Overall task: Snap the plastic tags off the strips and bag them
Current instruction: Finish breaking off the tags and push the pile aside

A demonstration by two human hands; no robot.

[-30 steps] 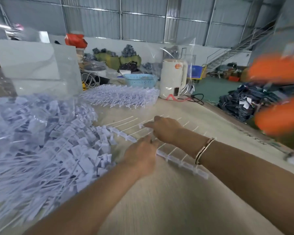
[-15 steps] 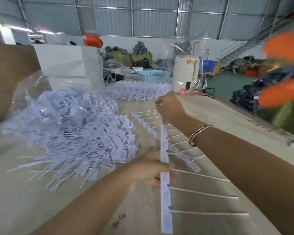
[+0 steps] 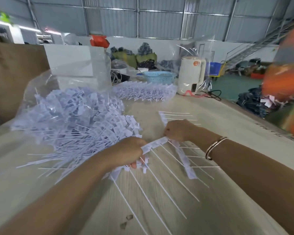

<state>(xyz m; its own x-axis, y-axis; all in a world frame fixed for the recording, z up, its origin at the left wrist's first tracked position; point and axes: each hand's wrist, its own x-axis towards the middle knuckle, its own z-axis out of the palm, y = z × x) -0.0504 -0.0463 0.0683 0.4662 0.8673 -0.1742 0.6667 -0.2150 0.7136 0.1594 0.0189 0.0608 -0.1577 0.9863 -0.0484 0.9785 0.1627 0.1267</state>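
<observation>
White tag strip (image 3: 157, 142) spans low-left to high-right, left hand (image 3: 129, 152) and right hand (image 3: 177, 130) pinching its ends.

left hand (image 3: 126, 152) + right hand (image 3: 177, 130) — grip tag strip (image 3: 155, 143) | loose tags (image 3: 78, 119) — piled left

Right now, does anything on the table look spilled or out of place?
Yes. The loose tags are spilling out of the clear bag onto the table, toward the left hand. Two small scraps also lie near the front edge.
</observation>
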